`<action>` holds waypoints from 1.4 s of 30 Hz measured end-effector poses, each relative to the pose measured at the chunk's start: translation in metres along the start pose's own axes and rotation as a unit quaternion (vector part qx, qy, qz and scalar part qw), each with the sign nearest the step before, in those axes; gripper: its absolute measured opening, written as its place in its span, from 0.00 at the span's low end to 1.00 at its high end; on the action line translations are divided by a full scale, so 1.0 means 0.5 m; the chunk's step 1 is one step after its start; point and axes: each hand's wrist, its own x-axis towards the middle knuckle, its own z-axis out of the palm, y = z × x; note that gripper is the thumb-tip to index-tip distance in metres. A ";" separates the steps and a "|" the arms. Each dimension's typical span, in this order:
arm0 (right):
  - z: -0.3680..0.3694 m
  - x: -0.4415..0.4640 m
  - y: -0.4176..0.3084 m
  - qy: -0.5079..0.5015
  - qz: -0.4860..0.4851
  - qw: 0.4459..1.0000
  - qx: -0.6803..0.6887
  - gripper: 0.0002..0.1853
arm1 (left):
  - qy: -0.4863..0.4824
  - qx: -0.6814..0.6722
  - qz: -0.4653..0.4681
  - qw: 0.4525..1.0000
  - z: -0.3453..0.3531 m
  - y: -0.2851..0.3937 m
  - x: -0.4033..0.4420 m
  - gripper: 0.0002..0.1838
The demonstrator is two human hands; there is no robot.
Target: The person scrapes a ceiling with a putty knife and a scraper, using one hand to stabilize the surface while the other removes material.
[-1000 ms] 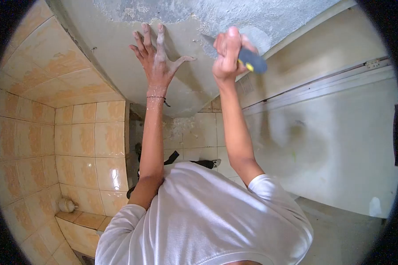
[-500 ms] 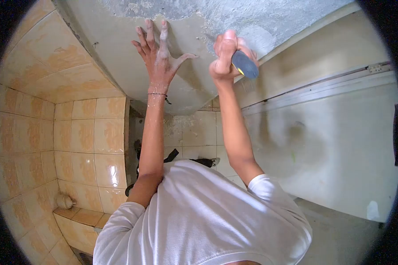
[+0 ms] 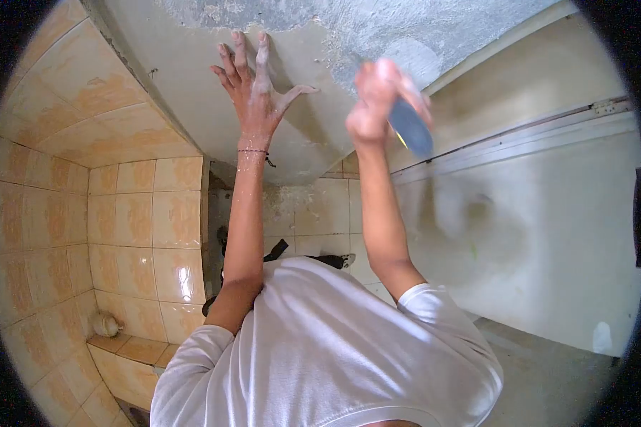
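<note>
My left hand [image 3: 255, 89] lies against the painted wall [image 3: 192, 57], fingers spread and dusted with white powder. It holds nothing. My right hand [image 3: 379, 103], smeared by motion, is wrapped round a scraper-like hand tool [image 3: 410, 128] with a thick dark grey handle and a yellow stripe. The handle's butt points down and right out of the fist. The tool's working end is blurred and mostly hidden at the wall, beside a rough grey patch [image 3: 292, 13] where the paint is off.
Orange and cream tiles [image 3: 124, 217] cover the wall at the left, with a small round fixture [image 3: 105, 324] low down. At the right is a pale panel [image 3: 534, 213] below a metal rail [image 3: 506, 146]. White flakes lie on the tiled floor [image 3: 320, 206] below my arms.
My right hand has moved slightly right and down with the tool, and its handle points more steeply downward. My left hand stays in place on the wall.
</note>
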 end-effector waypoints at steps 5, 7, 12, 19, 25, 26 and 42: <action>-0.016 -0.013 0.001 0.006 0.021 1.000 0.007 0.17 | -0.009 -0.008 -0.008 1.000 0.000 0.003 0.000 0.68; -0.014 0.014 -0.027 -0.011 0.046 0.998 0.032 0.17 | -0.002 -0.007 -0.006 1.000 -0.001 0.004 0.007 0.68; -0.010 -0.039 0.071 -0.055 0.140 0.989 -0.012 0.23 | -0.006 -0.019 -0.003 1.000 0.000 0.003 -0.002 0.68; 0.013 0.015 0.032 -0.047 0.026 0.998 -0.042 0.26 | -0.005 -0.006 -0.002 1.000 -0.001 0.004 -0.003 0.68; 0.022 0.066 -0.043 0.010 0.090 0.989 0.119 0.25 | -0.007 -0.018 -0.016 1.000 0.002 0.000 0.000 0.68; 0.024 0.054 -0.019 0.009 0.089 0.989 0.119 0.25 | -0.007 -0.027 -0.016 0.999 0.002 0.005 -0.002 0.68; 0.007 0.039 -0.006 -0.016 0.102 0.991 0.084 0.24 | -0.012 0.004 -0.005 1.000 -0.009 0.008 0.002 0.70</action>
